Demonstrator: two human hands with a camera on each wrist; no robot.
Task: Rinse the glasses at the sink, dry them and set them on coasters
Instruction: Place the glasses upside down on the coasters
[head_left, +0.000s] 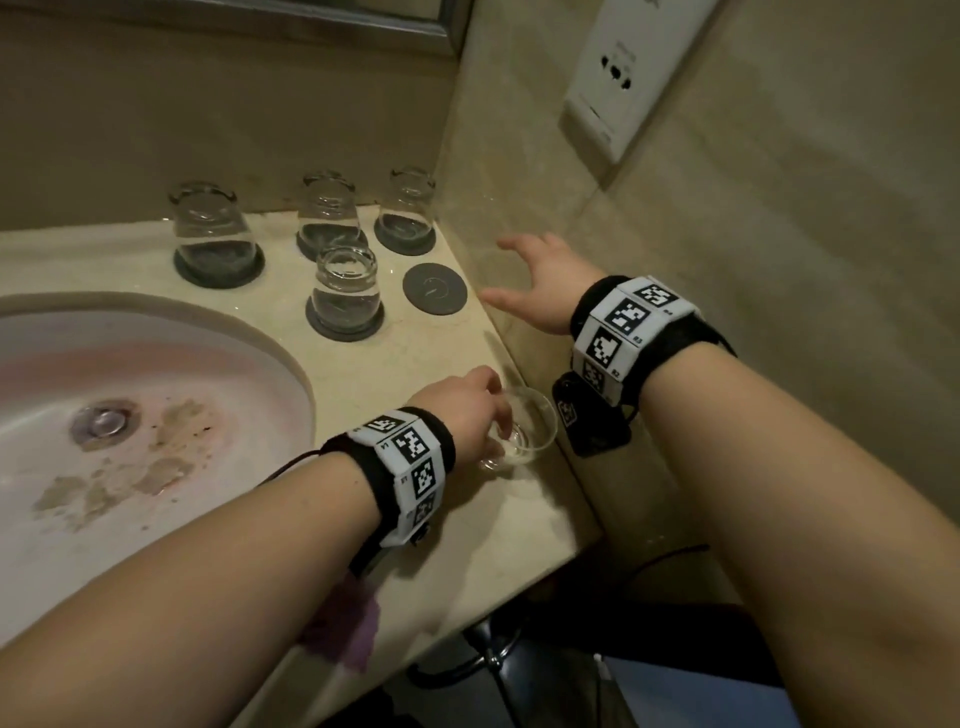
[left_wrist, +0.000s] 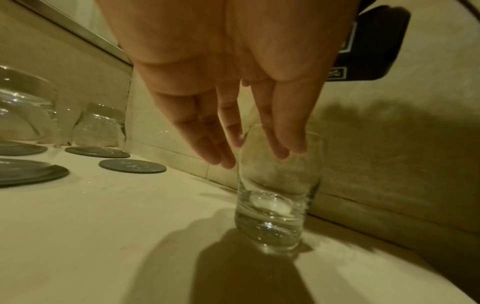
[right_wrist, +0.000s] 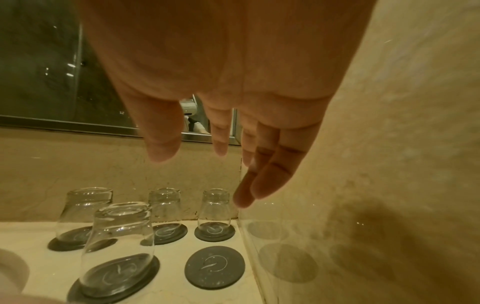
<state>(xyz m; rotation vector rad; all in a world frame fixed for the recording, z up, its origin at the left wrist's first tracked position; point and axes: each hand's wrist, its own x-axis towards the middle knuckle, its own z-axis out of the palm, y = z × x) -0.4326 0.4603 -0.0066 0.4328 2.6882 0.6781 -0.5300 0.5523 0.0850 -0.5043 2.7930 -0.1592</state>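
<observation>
A clear upright glass (head_left: 530, 434) (left_wrist: 275, 216) stands on the counter close to the right wall. My left hand (head_left: 467, 410) (left_wrist: 249, 156) reaches down over it; its straight fingers (left_wrist: 283, 144) lie at the rim and upper wall, without a clear grip. My right hand (head_left: 530, 275) (right_wrist: 207, 154) hovers open and spread beside the wall and holds nothing. Below it lies an empty dark coaster (head_left: 434, 288) (right_wrist: 214, 267). Several glasses stand upside down on dark coasters behind, the nearest one (head_left: 344, 291) (right_wrist: 119, 246) left of the empty coaster.
The white sink basin (head_left: 156, 338) with its drain (head_left: 104, 422) fills the left. The tiled wall with a socket plate (head_left: 618, 78) runs along the right. A purple cloth (head_left: 343, 623) lies under my left forearm at the counter's front edge (head_left: 467, 613).
</observation>
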